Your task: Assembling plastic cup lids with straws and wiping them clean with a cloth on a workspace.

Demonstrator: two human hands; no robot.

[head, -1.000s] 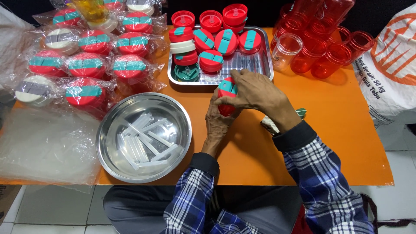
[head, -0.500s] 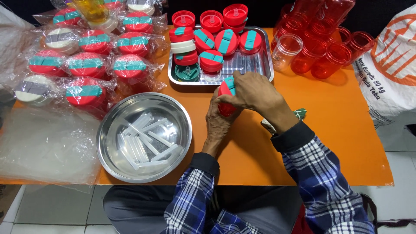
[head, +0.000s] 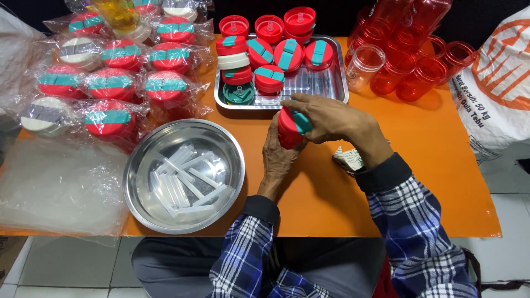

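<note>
Both hands are wrapped around one red bottle lid with a teal flip tab (head: pixel 291 127), held just above the orange table (head: pixel 436 165), right in front of the steel tray (head: pixel 338 83). The right hand (head: pixel 331 117) comes over the top, fingers curled down and closed on the lid's upper side, thumb side toward the teal tab. The left hand (head: pixel 279 157) cups it from underneath, fingers closed up along the left side of the lid. So the lid is pinched between the two hands, tipped on its edge, with its flat face turned sideways and up toward the right instead of lying flat. The teal tab sits right at the right hand's fingertips, so that hand is the nearer one to the tab, while the left is more of a cradle.

Going outward: just beyond the knuckles the tray holds more red-and-teal lids, a white one and a dark green one. A row of bare red lids (head: pixel 269 27) stands behind the tray. To the right of that is a cluster of clear red tumblers (head: pixel 411 66), plus one clear colourless one. Left of the hands, near the table edge, a round steel bowl (head: pixel 184 175) holds white plastic straws. Further left there's a pile of lids sealed in plastic bags (head: pixel 116 83) and some flat empty plastic bags (head: pixel 61 187). Something small and striped peeks out under the right wrist, can't tell what. A white sack with orange print (head: pixel 497 83) sits off the right edge
</note>
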